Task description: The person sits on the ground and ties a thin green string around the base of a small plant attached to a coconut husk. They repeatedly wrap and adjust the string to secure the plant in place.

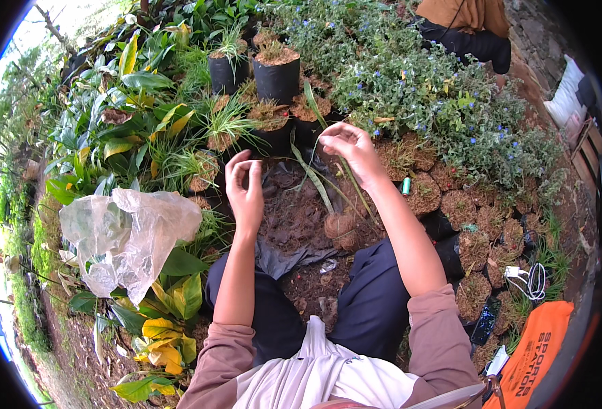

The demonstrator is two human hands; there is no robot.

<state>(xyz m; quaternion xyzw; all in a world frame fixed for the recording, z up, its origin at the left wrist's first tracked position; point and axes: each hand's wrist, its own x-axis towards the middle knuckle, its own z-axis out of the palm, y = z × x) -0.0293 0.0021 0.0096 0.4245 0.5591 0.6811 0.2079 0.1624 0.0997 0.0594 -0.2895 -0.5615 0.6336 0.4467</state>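
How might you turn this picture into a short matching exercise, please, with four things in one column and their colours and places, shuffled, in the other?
Column one
1. Plastic sheet
2. Small cylinder
3. Cable
4. Fibrous ball

Column two
A. Brown, at the soil patch in front of the person
B. White, loosely looped, toward the right side of the picture
C. Translucent, crumpled over the leafy plants at the left
D. Green, close beside the right forearm

Right pairs: 1-C, 2-D, 3-B, 4-A.
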